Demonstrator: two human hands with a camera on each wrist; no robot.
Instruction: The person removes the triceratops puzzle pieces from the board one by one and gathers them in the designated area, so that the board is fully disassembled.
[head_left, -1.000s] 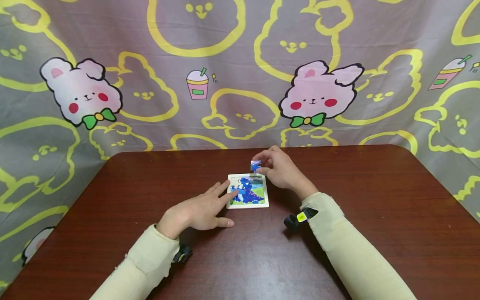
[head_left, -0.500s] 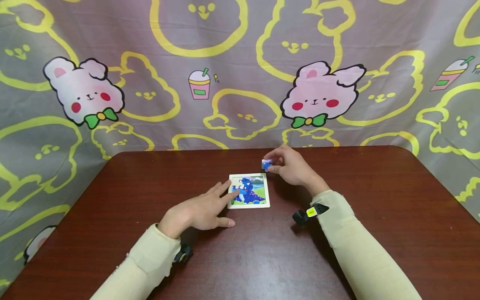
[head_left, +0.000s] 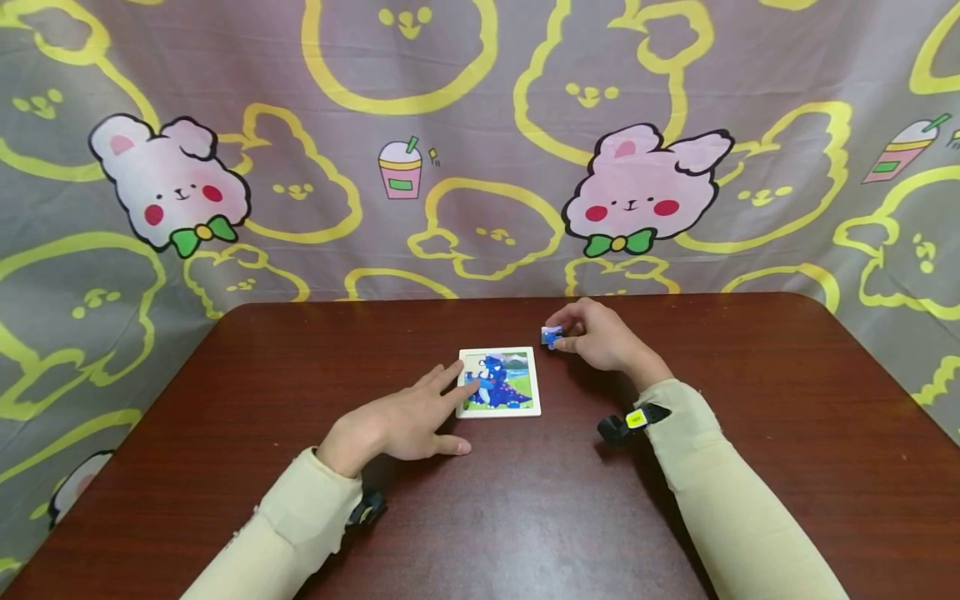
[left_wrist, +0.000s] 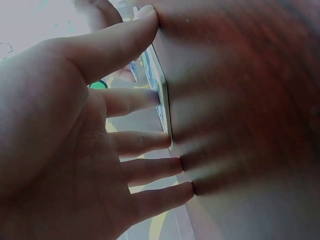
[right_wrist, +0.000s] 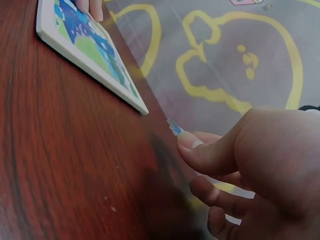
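A white-framed jigsaw puzzle [head_left: 517, 385] with a blue dinosaur picture lies flat on the table; a pale gap shows at its upper left. My left hand [head_left: 401, 421] is spread, its fingers straight, with fingertips touching the puzzle's left side and frame. In the left wrist view the remaining fingertips [left_wrist: 185, 190] rest on the table beside the frame. Between thumb and fingers my right hand [head_left: 603, 337] pinches a small blue puzzle piece [head_left: 552, 337], to the right of the puzzle's upper right corner. Only the piece's edge [right_wrist: 174, 127] shows in the right wrist view.
The dark red-brown wooden table [head_left: 510, 517] reaches back to a grey cloth [head_left: 495, 125] printed with yellow outlines and rabbit heads. Black wrist straps [head_left: 633, 421] sit at both cream sleeves.
My right hand has moved to the right with the puzzle piece, away from the puzzle's upper edge. My left hand has stayed in place on the puzzle.
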